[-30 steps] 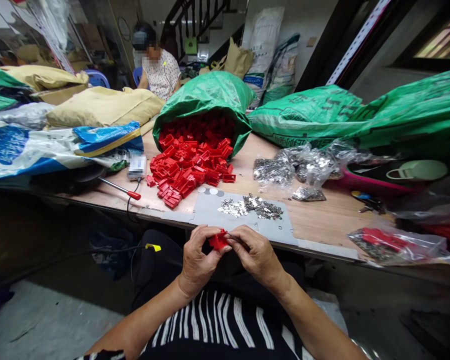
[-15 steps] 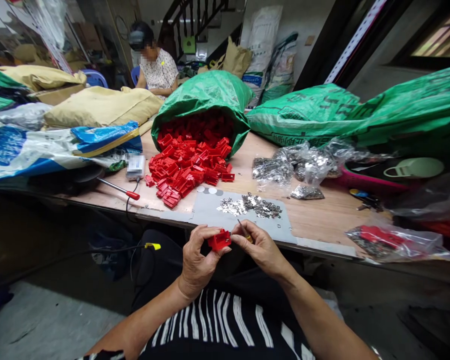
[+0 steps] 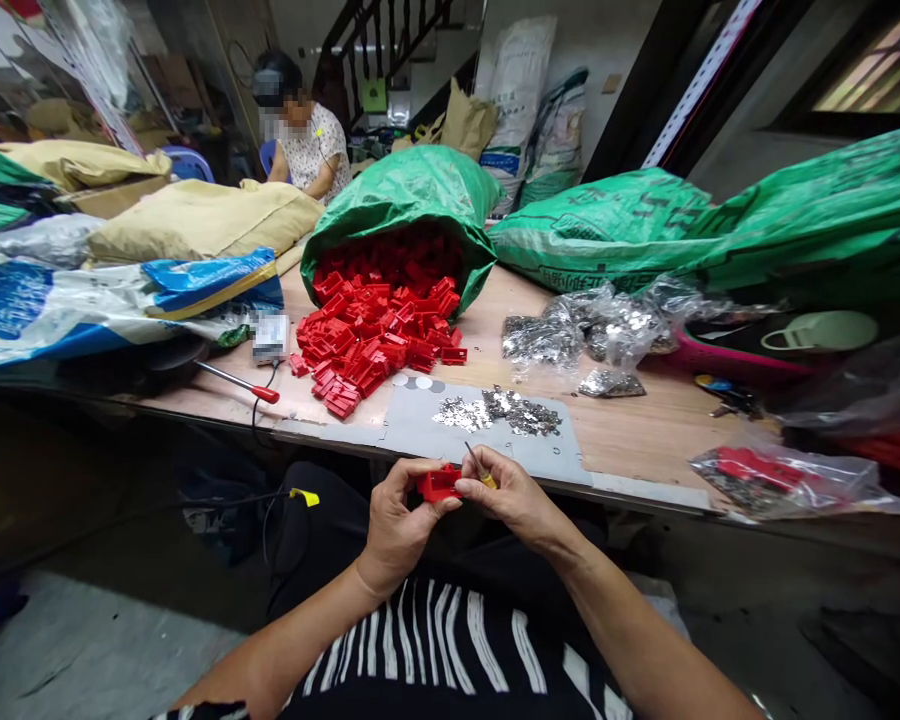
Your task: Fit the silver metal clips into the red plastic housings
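Note:
In front of the table edge, my left hand point(image 3: 403, 505) is closed around a red plastic housing point(image 3: 439, 484), thumb below and fingers above. My right hand point(image 3: 514, 500) grips a small screwdriver point(image 3: 486, 477) with a yellow handle, its thin metal shaft pointing up and to the left. The right thumb and fingertip touch the right end of the housing; whether they pinch a small part there is hidden. Just beyond the hands, two small heaps of metal pieces point(image 3: 461, 413) lie on a grey mat point(image 3: 412, 425).
Many red housings point(image 3: 375, 340) spill from a green sack point(image 3: 412, 180). Clear bags of metal parts point(image 3: 544, 340) lie to the right, near a pink basket point(image 3: 742, 355). A red-handled rod point(image 3: 240, 380) rests at left. A co-worker point(image 3: 307, 140) sits across the table.
My right hand has shifted slightly left, its thumb now against the housing's right end, and the screwdriver has moved left with it. My left hand still holds the housing.

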### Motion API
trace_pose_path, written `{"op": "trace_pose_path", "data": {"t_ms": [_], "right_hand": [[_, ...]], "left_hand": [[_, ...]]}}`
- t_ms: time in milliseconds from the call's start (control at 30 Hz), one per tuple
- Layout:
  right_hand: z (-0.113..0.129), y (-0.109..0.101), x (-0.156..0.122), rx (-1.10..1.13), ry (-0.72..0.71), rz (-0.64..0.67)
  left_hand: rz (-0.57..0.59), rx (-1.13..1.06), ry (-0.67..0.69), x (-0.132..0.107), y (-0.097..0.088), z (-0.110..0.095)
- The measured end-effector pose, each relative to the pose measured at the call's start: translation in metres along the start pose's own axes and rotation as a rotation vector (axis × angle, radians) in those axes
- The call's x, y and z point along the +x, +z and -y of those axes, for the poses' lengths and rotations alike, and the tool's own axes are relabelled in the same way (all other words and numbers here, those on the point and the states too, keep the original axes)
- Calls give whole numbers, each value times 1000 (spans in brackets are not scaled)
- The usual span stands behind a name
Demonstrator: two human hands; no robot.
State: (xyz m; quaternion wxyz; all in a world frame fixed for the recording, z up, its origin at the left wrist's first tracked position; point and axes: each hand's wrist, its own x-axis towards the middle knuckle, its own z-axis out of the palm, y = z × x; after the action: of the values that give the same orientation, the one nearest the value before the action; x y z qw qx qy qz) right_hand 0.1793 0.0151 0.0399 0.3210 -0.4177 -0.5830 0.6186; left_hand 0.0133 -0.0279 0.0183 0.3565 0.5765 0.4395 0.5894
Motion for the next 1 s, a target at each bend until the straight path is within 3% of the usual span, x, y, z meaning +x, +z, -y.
{"op": "trace_pose_path", "data": {"t_ms": [100, 200, 400, 633, 867, 1000], "right_hand": [[7, 1, -3, 92, 41, 12], [13, 3, -6, 110, 21, -4], [10, 4, -6, 98, 53, -23], [3, 4, -10, 165, 127, 70], [1, 6, -13, 280, 163, 123], [-2, 8, -13, 380, 198, 149]], "left_hand": [[-39, -210, -137, 3, 1, 1], [-55, -294, -171, 4, 1, 1], [-46, -244, -103, 1, 0, 2], [5, -98, 14, -6, -2, 2], [41, -120, 27, -8, -4, 2], [60, -253, -57, -6, -5, 3]]}}
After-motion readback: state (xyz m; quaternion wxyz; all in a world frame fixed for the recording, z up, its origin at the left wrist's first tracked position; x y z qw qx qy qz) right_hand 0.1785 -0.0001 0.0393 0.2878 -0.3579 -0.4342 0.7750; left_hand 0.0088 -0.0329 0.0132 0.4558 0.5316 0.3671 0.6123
